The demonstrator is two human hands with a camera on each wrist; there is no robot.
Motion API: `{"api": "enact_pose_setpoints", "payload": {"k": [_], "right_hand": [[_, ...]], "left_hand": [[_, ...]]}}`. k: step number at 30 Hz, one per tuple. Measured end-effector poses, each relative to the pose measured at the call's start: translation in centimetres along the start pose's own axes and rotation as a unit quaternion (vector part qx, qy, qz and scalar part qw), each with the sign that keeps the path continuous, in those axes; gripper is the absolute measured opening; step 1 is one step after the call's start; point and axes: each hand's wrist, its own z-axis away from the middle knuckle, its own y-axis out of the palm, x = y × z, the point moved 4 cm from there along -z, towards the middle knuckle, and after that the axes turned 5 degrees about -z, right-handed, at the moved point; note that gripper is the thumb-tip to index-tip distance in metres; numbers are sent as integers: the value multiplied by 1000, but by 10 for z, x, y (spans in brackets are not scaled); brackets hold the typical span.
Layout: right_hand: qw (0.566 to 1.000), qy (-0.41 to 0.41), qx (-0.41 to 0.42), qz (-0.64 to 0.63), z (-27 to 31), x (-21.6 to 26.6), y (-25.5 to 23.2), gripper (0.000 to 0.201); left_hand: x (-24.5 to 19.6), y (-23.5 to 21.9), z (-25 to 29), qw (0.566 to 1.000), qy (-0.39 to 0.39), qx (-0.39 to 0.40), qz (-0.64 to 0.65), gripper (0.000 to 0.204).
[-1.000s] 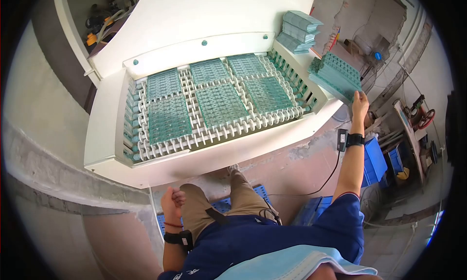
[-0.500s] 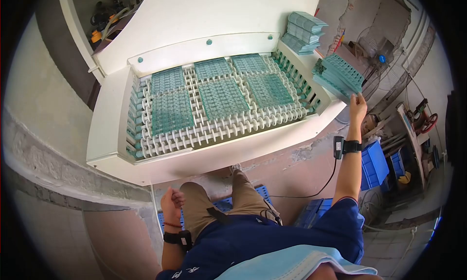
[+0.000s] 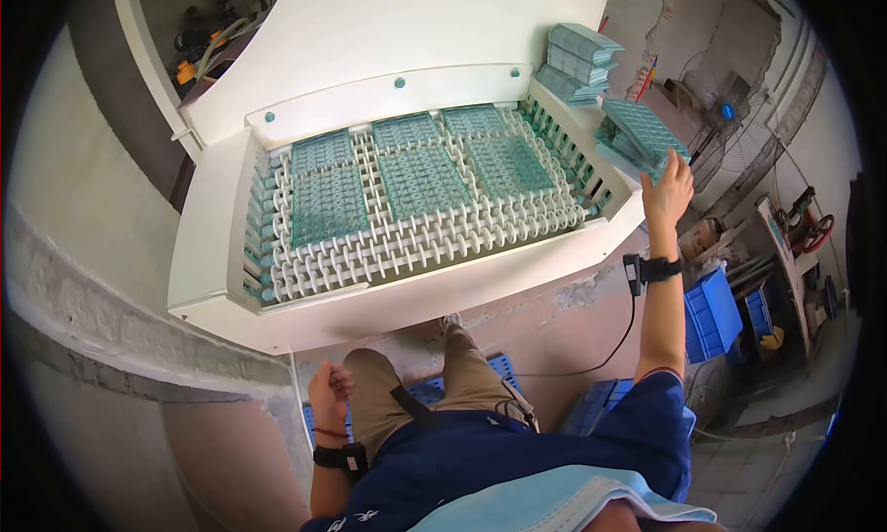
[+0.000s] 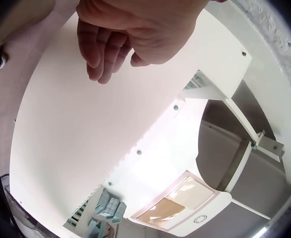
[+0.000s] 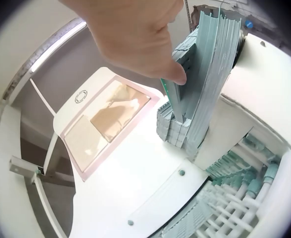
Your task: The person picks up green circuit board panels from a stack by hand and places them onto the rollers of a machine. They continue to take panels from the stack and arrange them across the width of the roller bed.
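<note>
In the head view my right hand [image 3: 668, 196] is at the near edge of a stack of green circuit board panels [image 3: 617, 151] on the machine's right corner. The right wrist view shows the thumb [image 5: 176, 74] over the edge of an outer circuit board panel [image 5: 172, 96], pinching it, with a gap between that panel and the rest of the stack; the fingers behind are hidden. My left hand [image 3: 330, 391] hangs low by the left leg with loosely curled fingers and holds nothing. Several green panels [image 3: 423, 181] lie in two rows on the machine's white rollers [image 3: 416, 246].
Another pile of panels [image 3: 580, 56] stands farther back on the white machine's [image 3: 443, 301] right side. A cable [image 3: 605, 361] hangs from my right wrist. Blue crates [image 3: 711, 315] and a fan [image 3: 728, 110] are to the right.
The right hand has shifted from the stack's near corner farther over its edge, and the top panel tilts apart from those beneath. The panels on the rollers have moved away from me.
</note>
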Motion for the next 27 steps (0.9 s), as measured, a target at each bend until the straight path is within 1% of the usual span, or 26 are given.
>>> {"api": "enact_pose_setpoints", "payload": {"k": [1,2,4,5,7,8,10,11,13,14,16,17,19,21,22,23,25,26,27], "right_hand": [[998,-53,-14,20,-3,6,-2,61],[998,-51,-14,22,-7,4,0,61],[993,-108,13,39,-17,2,10,59],[993,-108,10,38,-22,-3,14,59],[990,-126,47,38,-28,-14,28,53],[990,-126,46,37,-30,-21,34,53],[982,-158,94,33,-30,-24,41,46],[983,-157,93,34,-30,-28,42,46],[975,-192,95,49,-30,-22,34,40],[976,-193,93,49,-29,-19,30,40],[966,-244,71,39,-23,-7,14,39],[965,-248,70,38,-21,-6,6,39],[961,-271,56,12,-17,5,-9,42],[961,-270,61,13,-14,9,-16,46],[956,-290,43,6,-12,8,-16,49],[955,-289,62,-9,-10,22,-29,49],[957,-278,76,-40,-4,39,-42,50],[949,-303,69,-58,-1,48,-47,50],[942,-323,61,-72,2,60,-51,51]], "left_hand": [[2,-3,-1,1000,-2,-5,-2,26],[3,-6,-1,1000,-3,-3,-4,26],[3,-8,-1,1000,-2,-2,3,26],[2,-8,-2,1000,0,-1,5,26],[0,-5,0,1000,6,2,6,26],[0,-5,1,1000,7,1,7,26],[1,-4,1,1000,-3,2,3,26],[2,-3,1,1000,-3,3,2,26],[1,-1,1,1000,-2,6,-3,26],[-1,0,1,1000,-1,7,-2,26],[-1,2,2,1000,3,13,-5,25],[2,-1,-3,1000,3,10,-1,25],[13,-8,-15,997,-8,62,35,25],[6,3,-8,999,-8,31,-22,25],[4,9,-7,999,-8,38,-24,25],[1,13,-6,999,-7,43,-25,25],[-6,19,-1,999,1,23,-44,26],[-7,18,0,1000,8,-4,-26,26],[-7,21,0,1000,-1,14,-26,26]]}}
